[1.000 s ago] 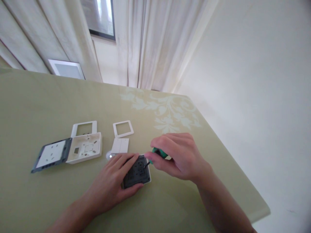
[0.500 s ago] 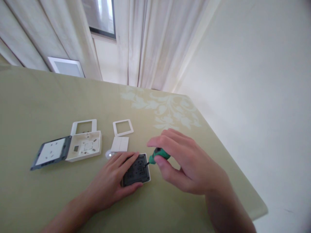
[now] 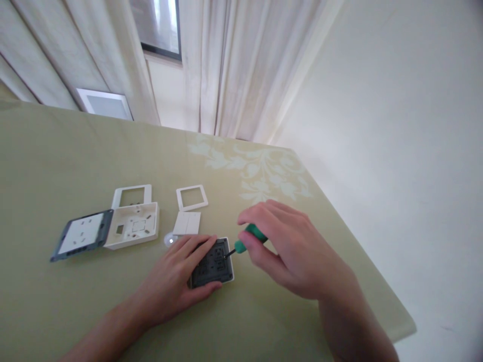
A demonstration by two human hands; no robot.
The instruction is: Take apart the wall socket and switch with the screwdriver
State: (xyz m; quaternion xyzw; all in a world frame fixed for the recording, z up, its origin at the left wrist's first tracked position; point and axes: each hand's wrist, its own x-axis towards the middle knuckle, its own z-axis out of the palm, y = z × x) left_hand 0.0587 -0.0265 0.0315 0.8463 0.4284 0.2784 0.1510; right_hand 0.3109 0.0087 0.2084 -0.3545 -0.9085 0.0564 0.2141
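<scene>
A dark grey switch module (image 3: pixel 213 265) with a white edge lies face down on the olive table (image 3: pixel 56 166). My left hand (image 3: pixel 174 281) presses flat on its left side and grips it between thumb and fingers. My right hand (image 3: pixel 298 251) holds a small green-handled screwdriver (image 3: pixel 249 239); its dark tip touches the module's right upper part.
Behind the module lie a white rocker plate (image 3: pixel 186 223), a white square frame (image 3: pixel 191 197), a small shiny round piece (image 3: pixel 170 240), a white back box (image 3: pixel 133 232), another white frame (image 3: pixel 132 195) and a grey-rimmed socket plate (image 3: pixel 81 241). The table's right edge (image 3: pixel 362 251) is close.
My right hand has shifted slightly right and turned on the screwdriver handle, whose tip stays on the module. The left hand keeps its hold.
</scene>
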